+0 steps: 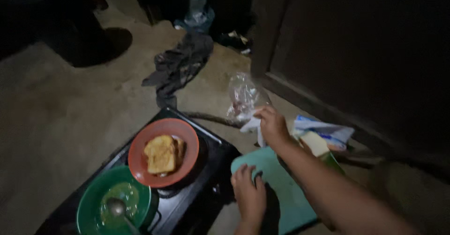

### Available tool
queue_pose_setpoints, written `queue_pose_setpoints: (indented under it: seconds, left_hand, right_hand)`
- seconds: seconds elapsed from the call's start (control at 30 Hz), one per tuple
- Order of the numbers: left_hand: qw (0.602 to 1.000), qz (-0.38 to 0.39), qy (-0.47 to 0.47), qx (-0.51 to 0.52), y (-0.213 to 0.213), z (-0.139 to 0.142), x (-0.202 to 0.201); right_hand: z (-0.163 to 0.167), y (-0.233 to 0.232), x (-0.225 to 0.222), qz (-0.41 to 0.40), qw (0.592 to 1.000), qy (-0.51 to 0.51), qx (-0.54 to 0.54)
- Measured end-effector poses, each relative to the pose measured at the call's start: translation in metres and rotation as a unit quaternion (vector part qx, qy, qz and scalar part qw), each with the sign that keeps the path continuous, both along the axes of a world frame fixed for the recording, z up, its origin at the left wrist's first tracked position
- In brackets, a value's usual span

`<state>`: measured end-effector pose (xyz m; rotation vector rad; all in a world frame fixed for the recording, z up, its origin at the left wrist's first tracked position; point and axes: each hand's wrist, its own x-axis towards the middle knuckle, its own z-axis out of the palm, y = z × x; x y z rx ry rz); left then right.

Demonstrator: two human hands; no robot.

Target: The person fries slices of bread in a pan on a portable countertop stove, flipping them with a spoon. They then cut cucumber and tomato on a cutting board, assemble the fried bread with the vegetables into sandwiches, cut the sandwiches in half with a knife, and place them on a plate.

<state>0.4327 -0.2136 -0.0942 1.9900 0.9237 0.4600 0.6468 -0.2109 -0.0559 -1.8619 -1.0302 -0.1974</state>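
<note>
From the head camera, the right hand (273, 126) pinches the neck of a clear plastic bag (243, 96), its fingers closed on it; reddish contents show inside, too blurred to name. The left hand (248, 193) lies flat with fingers spread on a teal cutting board (290, 197). Left of that hand, on a dark stove (206, 169), sit two bowls: an orange one (140, 157) holding two slices of fried bread (161, 154), and a green one (89, 202) with yellowish liquid and one spoon (117, 209). Just right of the right hand lies a white-and-blue wrapper (328, 133) with a pale yellow block (314, 143)
</note>
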Motion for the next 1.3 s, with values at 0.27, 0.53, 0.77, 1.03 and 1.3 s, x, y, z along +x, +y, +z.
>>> queue_pose_setpoints:
  seconds: [0.27,0.53,0.77,1.03,1.3]
  left_hand:
    - [0.996,-0.004,0.084,0.021,-0.017,0.028,-0.009]
    - [0.975,-0.035,0.221,0.018,-0.020,0.043,-0.026]
    - [0.972,0.033,0.166,-0.163,-0.019,0.028,-0.028]
    - [0.964,-0.028,0.257,-0.057,-0.021,0.012,-0.026]
    - [0.979,0.003,0.181,-0.092,-0.021,0.020,-0.027]
  right_hand:
    - [0.007,-0.086,-0.060,-0.126,0.992,-0.009,0.003]
    - [-0.055,-0.103,-0.070,0.010,0.953,0.023,-0.303]
    - [-0.086,-0.115,-0.104,0.051,0.886,-0.088,-0.452]
    - [-0.093,-0.157,-0.147,0.041,0.923,-0.080,-0.373]
    - [-0.063,-0.189,-0.180,0.004,0.936,0.065,-0.345]
